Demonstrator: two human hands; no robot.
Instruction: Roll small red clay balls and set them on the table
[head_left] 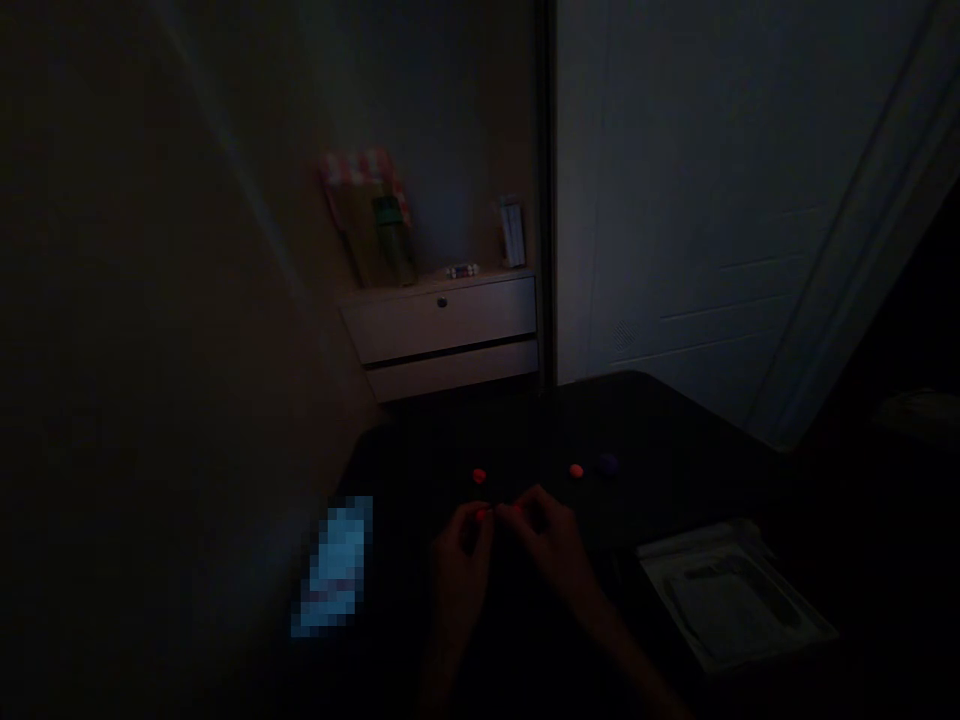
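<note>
While my left hand [459,555] is pinching a small red piece [481,515] between narrowed fingertips, my right hand [553,535] is holding a red bit [517,509] just beside it, fingers nearly closed. Just beyond, a red lump [479,476] is lying on the dark table [637,415]; to the right, an orange ball [576,471] is sitting near a purple ball [609,464].

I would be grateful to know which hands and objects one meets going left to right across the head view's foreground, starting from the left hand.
Left hand → right hand → small dark purple round lump → pale, flat, roughly rectangular item.
</note>
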